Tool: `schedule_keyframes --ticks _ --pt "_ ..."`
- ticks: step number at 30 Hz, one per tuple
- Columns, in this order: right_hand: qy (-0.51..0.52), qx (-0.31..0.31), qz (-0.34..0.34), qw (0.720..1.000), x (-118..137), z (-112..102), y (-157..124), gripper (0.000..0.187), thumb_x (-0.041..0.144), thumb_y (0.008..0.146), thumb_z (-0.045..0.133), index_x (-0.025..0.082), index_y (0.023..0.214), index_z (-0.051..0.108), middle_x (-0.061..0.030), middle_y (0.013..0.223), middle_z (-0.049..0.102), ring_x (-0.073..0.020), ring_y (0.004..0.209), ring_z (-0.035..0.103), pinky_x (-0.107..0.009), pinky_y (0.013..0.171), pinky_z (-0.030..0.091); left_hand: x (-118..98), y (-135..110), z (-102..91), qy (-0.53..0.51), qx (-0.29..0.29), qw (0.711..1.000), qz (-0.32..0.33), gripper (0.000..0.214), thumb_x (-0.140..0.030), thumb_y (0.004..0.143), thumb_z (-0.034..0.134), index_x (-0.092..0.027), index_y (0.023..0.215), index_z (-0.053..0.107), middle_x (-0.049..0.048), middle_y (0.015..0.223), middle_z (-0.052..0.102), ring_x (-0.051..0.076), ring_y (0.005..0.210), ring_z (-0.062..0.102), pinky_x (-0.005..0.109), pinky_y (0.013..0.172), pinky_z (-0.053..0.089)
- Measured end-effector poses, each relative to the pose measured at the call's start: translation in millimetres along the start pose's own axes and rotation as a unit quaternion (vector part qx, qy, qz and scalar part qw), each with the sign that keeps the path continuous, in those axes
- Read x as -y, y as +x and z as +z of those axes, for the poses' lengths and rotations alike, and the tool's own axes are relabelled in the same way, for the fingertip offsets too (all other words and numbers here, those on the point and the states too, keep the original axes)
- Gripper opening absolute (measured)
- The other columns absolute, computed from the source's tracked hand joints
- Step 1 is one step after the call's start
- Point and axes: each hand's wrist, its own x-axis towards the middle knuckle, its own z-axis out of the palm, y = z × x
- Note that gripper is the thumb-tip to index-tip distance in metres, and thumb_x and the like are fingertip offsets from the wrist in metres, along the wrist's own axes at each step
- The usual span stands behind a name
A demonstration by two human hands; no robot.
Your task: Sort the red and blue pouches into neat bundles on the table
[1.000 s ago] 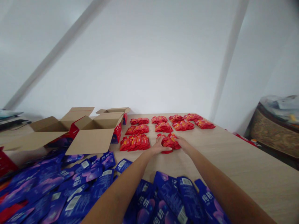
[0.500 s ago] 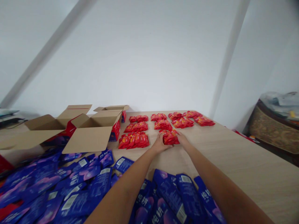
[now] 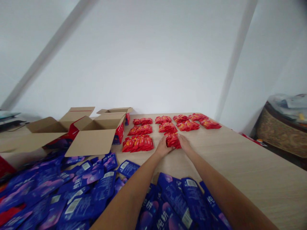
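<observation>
My left hand [image 3: 163, 147] and my right hand [image 3: 184, 143] press from either side on a bunch of red packets [image 3: 173, 141] that rests on the table. The fingers of both hands are curled against it, and some fingertips are hidden behind the packets. Just left of my left hand lies another row of red packets [image 3: 138, 143]. Beyond my hands sits a further bunch of red packets [image 3: 167, 127]. Below my forearms, blue pouches [image 3: 195, 201] with white lettering and barcodes lie heaped.
Opened cardboard boxes [image 3: 92, 140] with red and blue sides stand at the left. A large pile of blue pouches [image 3: 79, 191] spreads in front of them. More red packet bunches [image 3: 188, 125] lie towards the white wall [image 3: 153, 64]. A patterned brown piece [image 3: 280, 134] stands right of the table [image 3: 251, 156].
My right hand has moved slightly left, and the bunch between my hands now looks narrower and more squeezed together. The other packets and boxes stay where they were.
</observation>
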Motion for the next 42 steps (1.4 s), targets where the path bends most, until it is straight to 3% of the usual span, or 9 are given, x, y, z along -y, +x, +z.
schedule_keyframes --ticks 6,12,15,18,21,27,36,42 --pt "-0.062 -0.026 0.009 0.998 4 3 -12 0.047 0.055 0.083 0.039 0.032 0.120 0.058 -0.0001 0.141 0.040 -0.0275 0.133 0.027 -0.047 0.110 0.014 -2 0 0.6 -0.003 -0.016 0.999 -0.036 0.081 -0.033 0.052 0.081 -0.017 0.122 0.044 0.0139 0.126 0.049 0.029 0.119 0.044 0.045 0.105 0.030" --pt "-0.089 -0.045 -0.001 0.995 9 11 -10 0.044 0.054 0.082 0.044 0.033 0.117 0.059 -0.0036 0.141 0.040 -0.0335 0.132 0.026 -0.055 0.107 0.012 -3 -1 -2.3 -0.054 -0.062 0.992 -0.097 0.066 -0.021 0.050 0.080 -0.017 0.107 0.047 0.0114 0.117 0.051 0.028 0.115 0.045 0.044 0.101 0.033" --pt "-0.071 -0.040 -0.035 0.996 7 11 -4 0.041 0.046 0.087 0.038 0.030 0.117 0.060 -0.0042 0.134 0.049 -0.0253 0.131 0.031 -0.046 0.109 0.016 -4 -2 -1.5 0.016 -0.079 0.991 -0.109 0.058 -0.025 0.051 0.079 -0.017 0.099 0.047 0.0103 0.113 0.049 0.027 0.112 0.044 0.042 0.097 0.036" --pt "-0.051 -0.032 -0.057 0.997 -1 6 -1 0.046 0.035 0.090 0.027 0.020 0.123 0.055 -0.0069 0.129 0.054 -0.0181 0.126 0.040 -0.036 0.108 0.024 -6 -3 -0.1 0.058 -0.075 0.992 -0.084 0.056 -0.031 0.052 0.078 -0.018 0.095 0.045 0.0086 0.109 0.048 0.026 0.108 0.045 0.040 0.094 0.037" --pt "-0.038 -0.037 -0.066 0.996 -11 -2 -3 0.048 0.029 0.087 0.027 0.012 0.126 0.050 -0.0099 0.131 0.052 -0.0178 0.122 0.045 -0.033 0.107 0.028 -7 -5 0.4 0.071 -0.055 0.994 -0.054 0.062 -0.034 0.052 0.078 -0.017 0.102 0.044 0.0101 0.111 0.048 0.027 0.108 0.045 0.040 0.095 0.036" --pt "-0.025 -0.048 -0.070 0.996 -23 -3 -9 0.046 0.026 0.085 0.030 0.018 0.127 0.050 -0.0049 0.134 0.051 -0.0175 0.126 0.041 -0.036 0.109 0.026 -5 -6 2.8 0.062 -0.011 0.998 -0.012 0.074 -0.032 0.063 0.071 -0.019 0.128 0.037 0.0148 0.137 0.034 0.029 0.130 0.029 0.044 0.108 0.022" --pt "-0.038 -0.061 -0.101 0.992 -28 4 -6 0.045 0.029 0.086 0.033 0.016 0.124 0.054 -0.0068 0.133 0.052 -0.0166 0.126 0.042 -0.032 0.109 0.027 4 1 4.2 0.105 0.004 0.994 -0.017 0.075 -0.037 0.066 0.069 -0.018 0.132 0.038 0.0153 0.142 0.033 0.031 0.134 0.022 0.047 0.110 0.020" --pt "-0.051 -0.082 -0.097 0.991 -30 4 -5 0.052 0.032 0.088 0.026 0.007 0.129 0.047 -0.0150 0.133 0.050 -0.0203 0.126 0.043 -0.035 0.109 0.026 3 1 3.0 0.096 0.015 0.995 -0.005 0.077 -0.036 0.065 0.069 -0.017 0.133 0.038 0.0153 0.140 0.035 0.030 0.132 0.027 0.045 0.109 0.023"
